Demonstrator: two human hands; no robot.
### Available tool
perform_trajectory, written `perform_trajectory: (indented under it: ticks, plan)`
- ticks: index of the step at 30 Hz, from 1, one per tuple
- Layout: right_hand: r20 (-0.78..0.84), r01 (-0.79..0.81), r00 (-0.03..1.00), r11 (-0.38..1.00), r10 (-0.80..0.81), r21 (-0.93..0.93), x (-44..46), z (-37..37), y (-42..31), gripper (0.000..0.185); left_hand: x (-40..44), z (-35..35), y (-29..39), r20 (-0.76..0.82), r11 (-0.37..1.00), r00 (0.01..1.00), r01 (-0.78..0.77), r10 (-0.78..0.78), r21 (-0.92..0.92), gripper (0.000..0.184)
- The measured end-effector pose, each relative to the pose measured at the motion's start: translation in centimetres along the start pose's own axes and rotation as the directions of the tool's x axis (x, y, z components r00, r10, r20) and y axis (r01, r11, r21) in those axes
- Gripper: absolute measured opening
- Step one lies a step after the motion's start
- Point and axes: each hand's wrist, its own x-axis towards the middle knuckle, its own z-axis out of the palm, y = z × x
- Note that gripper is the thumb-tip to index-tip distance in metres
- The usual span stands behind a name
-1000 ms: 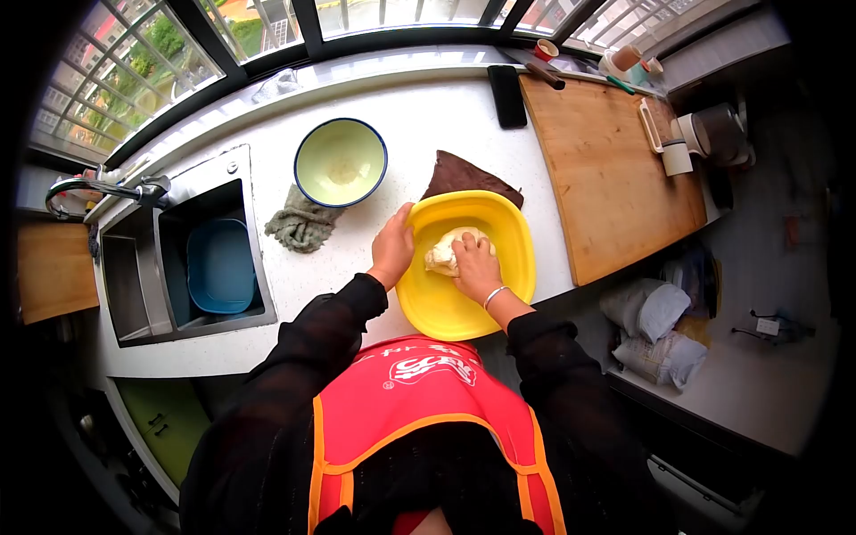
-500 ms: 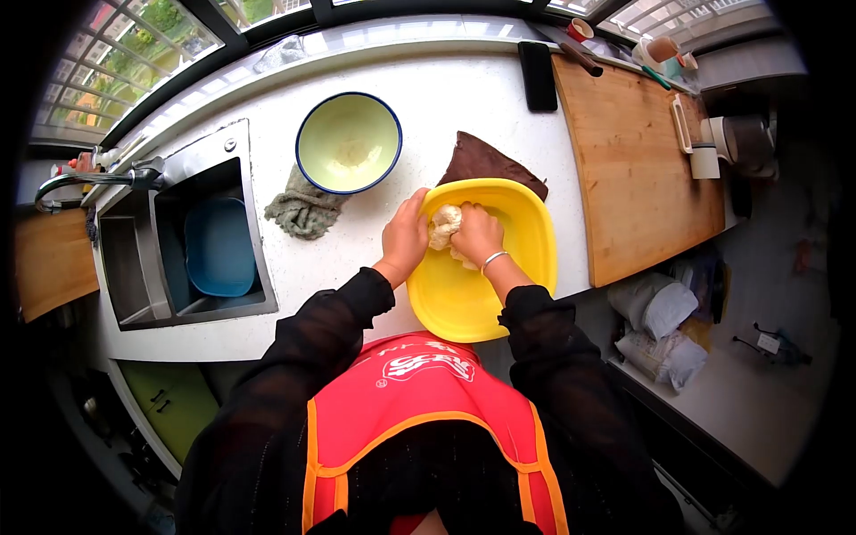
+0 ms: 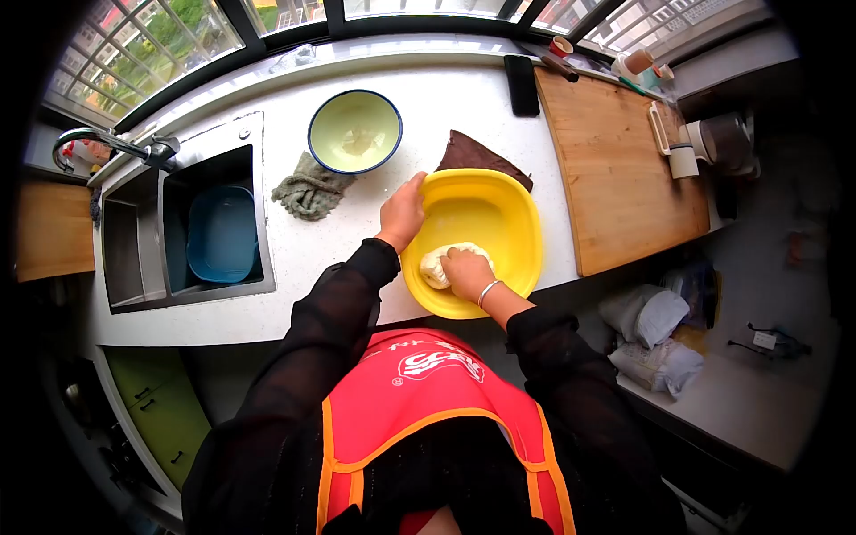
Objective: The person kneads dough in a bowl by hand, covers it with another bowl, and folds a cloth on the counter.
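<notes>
Dough [image 3: 433, 267]: nearer the body than in the earlier frame, inside the yellow basin [image 3: 513, 218]; one lump.
Right hand [image 3: 467, 274]: fingers bunched over the dough, apparently kneading.
Left hand [image 3: 403, 214]: curled at the rim; thumb's hold cannot be told.
Yellow basin: one; further pressing calls for steadying it.
Counter [image 3: 267, 89]: one green bowl [image 3: 355, 120], two cloths, grey [image 3: 310, 187] and brown [image 3: 477, 153].

We count two hands, one left hand [image 3: 403, 214] and one right hand [image 3: 467, 273]; one yellow basin [image 3: 512, 216], one dough lump [image 3: 433, 270], one blue-rimmed bowl [image 3: 355, 129]; two cloths, one grey [image 3: 310, 189], one brown [image 3: 477, 156]; one blue tub [image 3: 223, 236], one tap [image 3: 109, 138], two sink compartments, one black phone [image 3: 522, 86], one bracelet [image 3: 488, 292] and one red apron [image 3: 437, 392].
</notes>
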Motion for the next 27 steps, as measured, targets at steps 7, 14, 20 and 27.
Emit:
perform_trajectory:
  ticks: [7,14,20,27]
  plan:
    - [0.26,-0.026,0.962,0.919,-0.085,0.394,-2.4,-0.3,2.9,0.049,-0.7,-0.6,0.9,0.028,0.999,1.0,-0.004,0.003,0.054,0.041]
    - [0.126,-0.403,0.915,0.86,0.382,0.313,-2.3,-0.8,-2.4,0.051,-1.8,-0.1,0.3,0.008,1.0,1.0,0.015,-0.015,0.001,0.041]
    - [0.002,-0.364,0.93,0.917,0.369,0.16,-0.7,0.0,-2.1,0.044,-1.4,-0.3,0.3,0.025,0.999,0.999,0.027,-0.026,-0.037,0.042]
    - [-0.113,-0.235,0.958,0.949,0.262,0.21,2.8,0.1,-0.3,0.027,-1.1,-0.3,0.0,0.057,0.995,0.997,0.064,-0.06,-0.077,0.043]
